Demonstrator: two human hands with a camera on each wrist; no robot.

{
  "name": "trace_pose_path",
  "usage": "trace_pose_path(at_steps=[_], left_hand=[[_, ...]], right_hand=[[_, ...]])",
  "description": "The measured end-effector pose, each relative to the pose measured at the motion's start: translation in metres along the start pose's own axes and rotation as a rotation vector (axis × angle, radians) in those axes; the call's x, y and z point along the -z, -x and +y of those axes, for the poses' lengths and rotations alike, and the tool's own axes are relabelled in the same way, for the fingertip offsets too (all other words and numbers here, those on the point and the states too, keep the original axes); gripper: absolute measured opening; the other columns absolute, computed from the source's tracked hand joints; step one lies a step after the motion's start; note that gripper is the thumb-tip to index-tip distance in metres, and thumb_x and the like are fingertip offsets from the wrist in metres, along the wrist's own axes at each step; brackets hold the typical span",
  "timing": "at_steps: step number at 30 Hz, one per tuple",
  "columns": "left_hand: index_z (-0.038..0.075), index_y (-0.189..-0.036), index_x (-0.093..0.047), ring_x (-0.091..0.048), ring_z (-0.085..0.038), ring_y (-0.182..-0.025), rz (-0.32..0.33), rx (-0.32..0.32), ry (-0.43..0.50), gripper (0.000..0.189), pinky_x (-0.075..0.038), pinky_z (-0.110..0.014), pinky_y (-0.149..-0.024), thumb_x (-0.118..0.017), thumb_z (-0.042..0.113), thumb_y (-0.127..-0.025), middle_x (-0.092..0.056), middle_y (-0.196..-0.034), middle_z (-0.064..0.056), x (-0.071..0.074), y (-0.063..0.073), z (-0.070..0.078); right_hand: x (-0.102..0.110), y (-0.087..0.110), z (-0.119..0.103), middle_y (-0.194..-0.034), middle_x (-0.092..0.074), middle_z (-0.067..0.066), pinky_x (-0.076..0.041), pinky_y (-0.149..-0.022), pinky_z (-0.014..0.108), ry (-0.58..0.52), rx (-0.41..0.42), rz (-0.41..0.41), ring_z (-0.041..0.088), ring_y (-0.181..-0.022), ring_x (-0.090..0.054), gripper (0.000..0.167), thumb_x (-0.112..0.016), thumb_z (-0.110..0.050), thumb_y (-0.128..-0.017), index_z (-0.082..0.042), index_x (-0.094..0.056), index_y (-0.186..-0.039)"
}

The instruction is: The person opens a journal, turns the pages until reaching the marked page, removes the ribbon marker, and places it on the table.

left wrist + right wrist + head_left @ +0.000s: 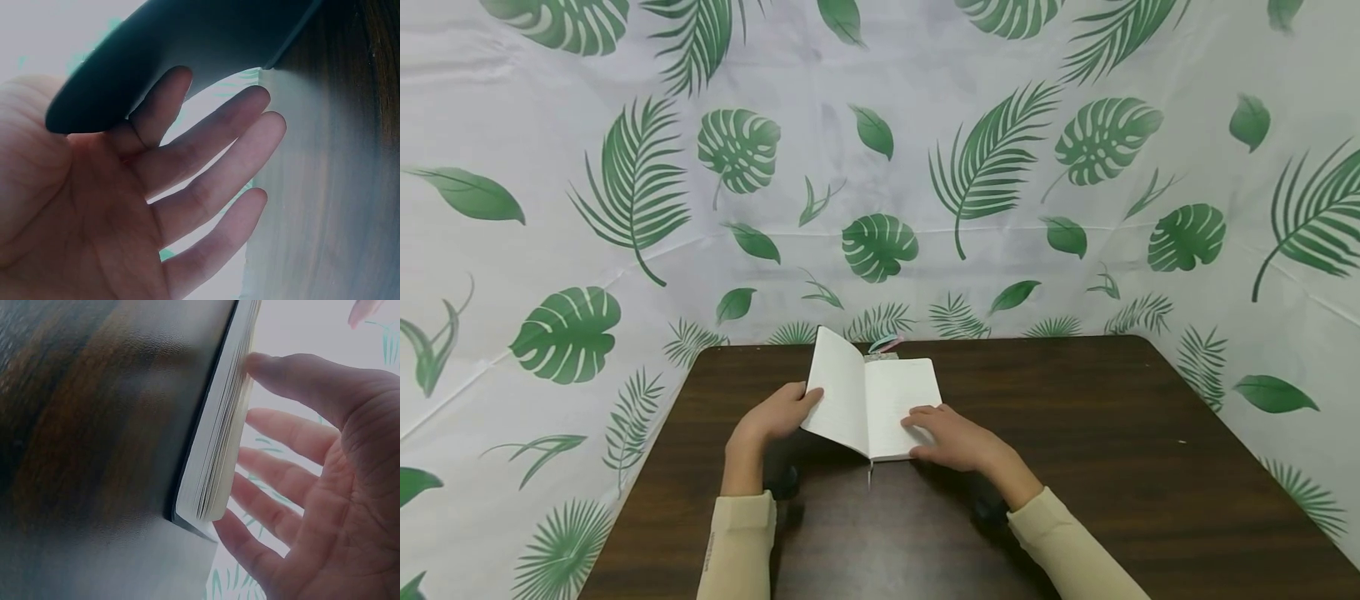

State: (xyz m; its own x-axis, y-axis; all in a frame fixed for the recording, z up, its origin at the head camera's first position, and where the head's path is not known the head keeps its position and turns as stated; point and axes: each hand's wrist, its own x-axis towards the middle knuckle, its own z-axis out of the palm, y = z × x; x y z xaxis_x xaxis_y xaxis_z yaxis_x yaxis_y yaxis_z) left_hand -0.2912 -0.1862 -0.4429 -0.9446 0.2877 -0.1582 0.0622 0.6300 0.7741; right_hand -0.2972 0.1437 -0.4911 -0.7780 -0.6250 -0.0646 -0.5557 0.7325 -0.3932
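Note:
A notebook (pixel 904 400) with a dark cover lies open on the table, its pages looking blank or faintly lined. My left hand (pixel 778 412) pinches the raised left cover and its page between thumb and fingers, tilting that side up. In the left wrist view the dark cover (pixel 206 37) sits between thumb and index finger, while the other fingers (pixel 212 200) extend loosely. My right hand (pixel 958 437) rests on the right page near its outer lower edge. In the right wrist view its loosely spread fingers touch the thick page block (pixel 219 450).
A thin ribbon (pixel 870 475) hangs from the notebook's lower edge. Just behind the notebook lie small pastel blue and pink items (pixel 886 343), partly hidden and unclear. The dark wooden table (pixel 1075 408) meets a leaf-printed cloth backdrop (pixel 820 275) at the back and sides.

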Motion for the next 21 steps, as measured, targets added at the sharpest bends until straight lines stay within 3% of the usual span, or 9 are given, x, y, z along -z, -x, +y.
trace_pose_path(at_steps=[21], left_hand=[[-0.004, -0.134, -0.063, -0.065, -0.022, -0.096, 0.013, -0.006, -0.013, 0.044, -0.053, -0.049, -0.095, -0.044, 0.031, -0.117, -0.071, -0.109, -0.014, -0.0009, 0.0021, 0.0017]], right_hand=[[0.0002, -0.0001, 0.0052, -0.152, -0.063, 0.013, -0.043, -0.120, 0.056, -0.016, 0.008, 0.025, 0.036, -0.141, -0.056, 0.043, -0.074, -0.029, -0.103, -0.010, -0.068, -0.141]])
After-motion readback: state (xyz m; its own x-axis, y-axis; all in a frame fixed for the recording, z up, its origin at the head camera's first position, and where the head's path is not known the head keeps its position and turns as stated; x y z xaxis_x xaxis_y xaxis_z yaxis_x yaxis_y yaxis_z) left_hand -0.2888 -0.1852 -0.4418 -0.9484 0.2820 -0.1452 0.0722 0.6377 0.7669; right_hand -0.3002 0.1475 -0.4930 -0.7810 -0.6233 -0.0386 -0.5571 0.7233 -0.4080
